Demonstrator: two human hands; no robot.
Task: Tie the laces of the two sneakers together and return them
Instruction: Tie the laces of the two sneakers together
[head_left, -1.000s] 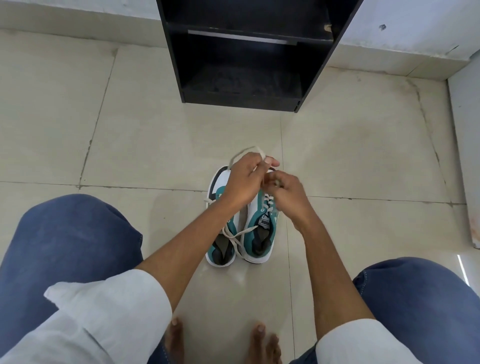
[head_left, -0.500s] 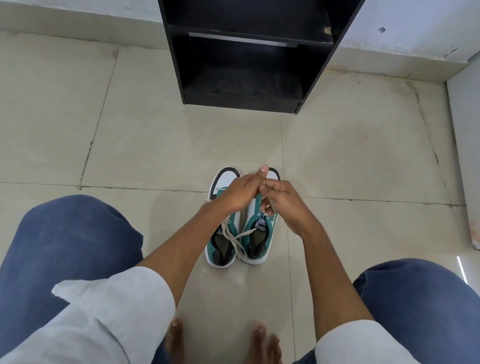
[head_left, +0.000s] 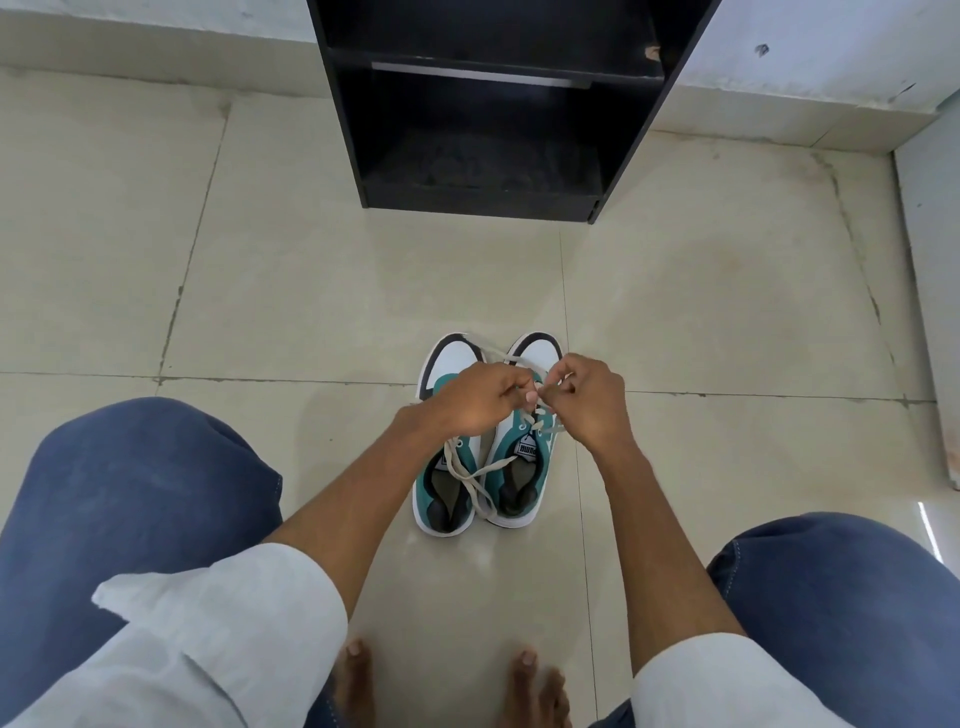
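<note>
Item: pair of sneakers, teal and white with dark toe trim. The left sneaker (head_left: 447, 483) and the right sneaker (head_left: 522, 467) are sitting side by side on the tiled floor (head_left: 291, 291), touching along their inner sides, toes pointing away from you toward the shelf unit. Each is showing a dark insole and a white tongue label. The cream laces (head_left: 470, 475) are crossing from one shoe to the other near the heels, and one strand is running forward over the white toe caps.

Hands: your left hand (head_left: 475, 397) and your right hand (head_left: 589, 400) are hovering over the front halves of the shoes, close together but not touching. Both are curling shut, each pinching lace between thumb and fingertips, with a short stretch of lace passing between them.

Container: a black shelf unit (head_left: 483, 109) is standing on the floor against the wall, well beyond the shoes. Its lower compartment is holding nothing you can make out; the one above is too dark to tell.

Change: half a second ago your hands were pressing together in one cluster; now they are pulling a little apart, and the toe caps are showing more fully. The shoes are keeping their place.
</note>
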